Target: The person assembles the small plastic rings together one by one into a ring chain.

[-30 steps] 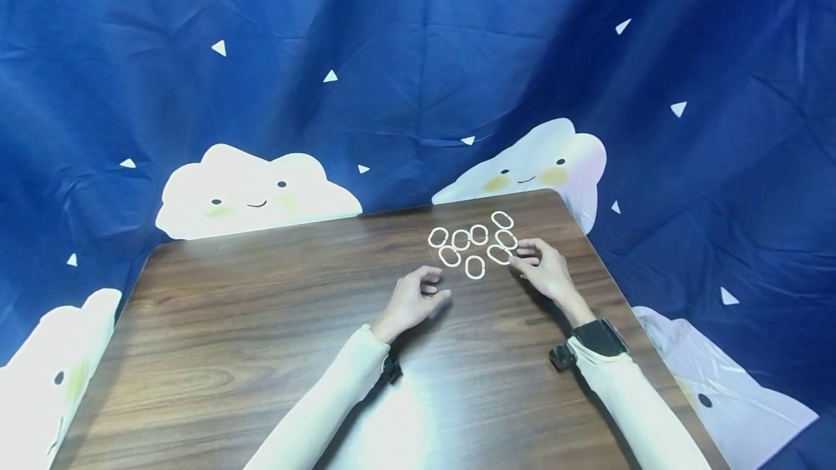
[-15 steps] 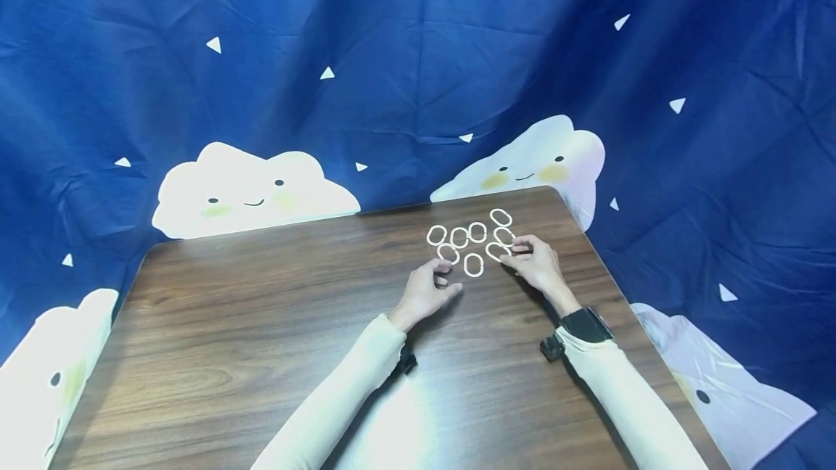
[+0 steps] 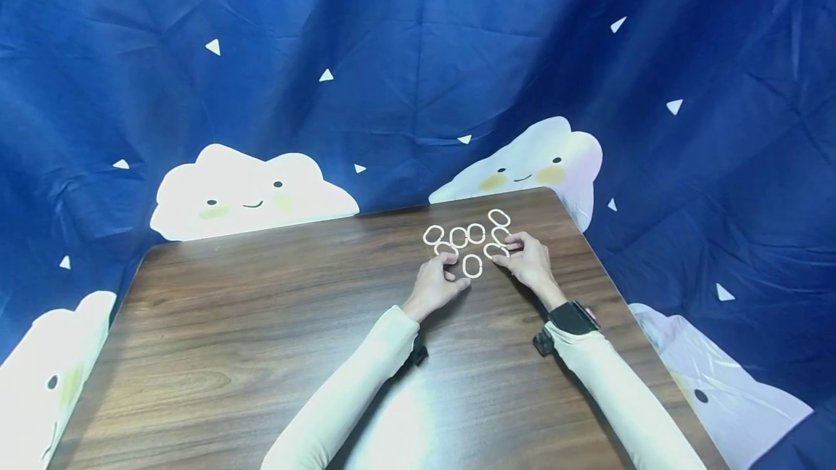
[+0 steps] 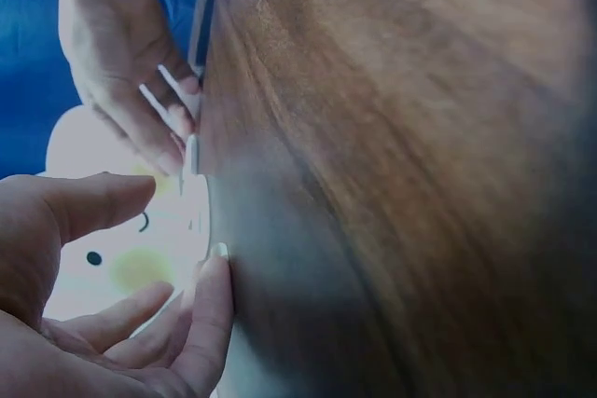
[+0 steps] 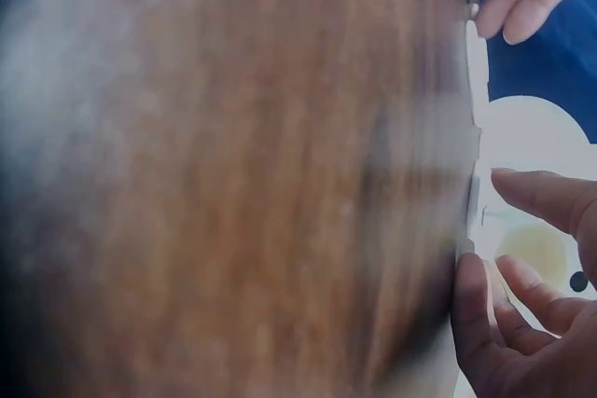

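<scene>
We count eight white rings (image 3: pixel 467 237) on the wooden table (image 3: pixel 261 310), the front ring (image 3: pixel 464 265) lying nearest us and the rest behind it to either side. Just left of the front ring, the left hand (image 3: pixel 435 283) has thumb and fingers spread; to its right, the right hand (image 3: pixel 530 264) also holds them apart. Edge-on and blurred, the wrist views hardly let us tell which fingertips touch rings. Well behind the front ring hangs a blue curtain (image 3: pixel 379 35).

No readable text, labels, brands, numbers or signs.
</scene>
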`<state>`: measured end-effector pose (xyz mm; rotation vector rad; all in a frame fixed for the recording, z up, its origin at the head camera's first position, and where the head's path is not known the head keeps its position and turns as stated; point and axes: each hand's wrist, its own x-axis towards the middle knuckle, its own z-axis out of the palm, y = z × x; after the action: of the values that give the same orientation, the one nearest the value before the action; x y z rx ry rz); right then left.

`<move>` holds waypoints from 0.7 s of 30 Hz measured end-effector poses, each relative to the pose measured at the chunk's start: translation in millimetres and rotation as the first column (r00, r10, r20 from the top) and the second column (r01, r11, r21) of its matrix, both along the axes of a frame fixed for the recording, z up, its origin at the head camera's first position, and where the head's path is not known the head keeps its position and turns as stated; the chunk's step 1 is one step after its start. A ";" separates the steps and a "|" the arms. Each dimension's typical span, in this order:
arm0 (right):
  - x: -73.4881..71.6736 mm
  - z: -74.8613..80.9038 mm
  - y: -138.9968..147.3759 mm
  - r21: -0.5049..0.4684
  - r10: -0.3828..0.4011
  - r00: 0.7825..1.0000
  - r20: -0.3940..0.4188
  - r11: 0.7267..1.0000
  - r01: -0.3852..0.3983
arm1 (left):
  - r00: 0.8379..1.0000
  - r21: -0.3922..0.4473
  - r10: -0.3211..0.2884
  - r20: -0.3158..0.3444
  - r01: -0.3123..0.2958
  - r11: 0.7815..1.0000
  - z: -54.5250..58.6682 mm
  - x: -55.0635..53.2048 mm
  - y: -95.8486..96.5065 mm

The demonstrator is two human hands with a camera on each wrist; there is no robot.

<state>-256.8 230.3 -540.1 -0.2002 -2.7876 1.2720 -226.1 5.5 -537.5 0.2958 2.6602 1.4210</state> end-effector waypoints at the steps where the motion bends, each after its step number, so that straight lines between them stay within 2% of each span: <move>1: -0.7 -0.3 -0.8 0.003 0.000 1.000 0.002 1.000 0.000 | 1.000 0.000 0.003 -0.002 -0.003 1.000 0.1 -0.9 1.3; 11: -1.1 -0.2 -5.6 0.052 0.007 1.000 -0.008 0.999 -0.007 | 0.998 -0.024 0.028 -0.061 -0.030 0.999 -5.9 -10.6 11.9; 18: 0.3 2.1 -6.2 0.084 0.034 0.999 0.004 0.996 -0.034 | 0.999 -0.022 0.040 -0.015 -0.040 0.999 -4.9 -17.0 17.7; 21: 0.2 3.4 -4.9 0.100 0.062 0.998 0.019 0.993 -0.063 | 0.999 -0.030 0.049 -0.014 -0.049 0.998 -6.2 -19.2 18.9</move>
<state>-256.6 225.4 -536.7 -0.1185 -2.8837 1.1431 -245.3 24.3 -543.7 0.2401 2.7152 1.3959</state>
